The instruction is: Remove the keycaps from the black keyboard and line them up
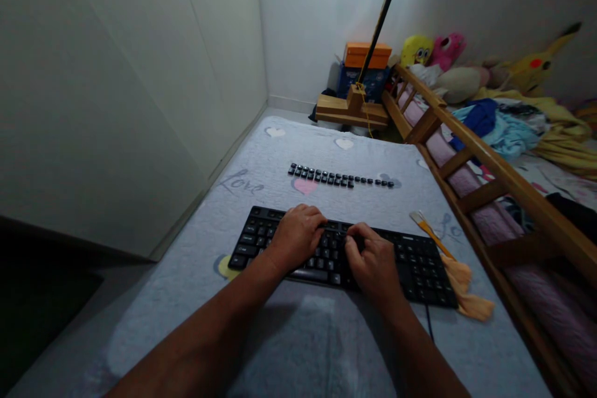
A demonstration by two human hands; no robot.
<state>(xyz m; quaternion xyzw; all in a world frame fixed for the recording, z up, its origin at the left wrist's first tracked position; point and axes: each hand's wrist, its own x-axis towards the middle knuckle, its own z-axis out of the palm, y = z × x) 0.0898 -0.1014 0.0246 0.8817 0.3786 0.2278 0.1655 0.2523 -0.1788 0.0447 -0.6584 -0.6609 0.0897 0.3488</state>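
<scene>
Keycap work on the black full-size keyboard, which lies in the middle of the quilted cover, near side toward the person. Loose keycaps are lined up on its far side, well apart from it: double row at left, thinning to a single row at right. My read: step in hand is one key at a time in the upper rows, right of the left hand; pulling or refitting, can't tell from this view. Right hand is over the keys right of middle, thumb and index curled toward each other at the upper rows; can't tell if a cap is pinched between them. Left hand lies across the left-middle keys, fingers bent and pointing right, looks like it's bracing the board; tips too hidden to call a grasp. Next move calls for the board kept flat and force straight along the key stem, no twist, judging by how small the caps are. Brush sits beyond the right end, orange cloth just beside that end, cable off the near edge.
</scene>
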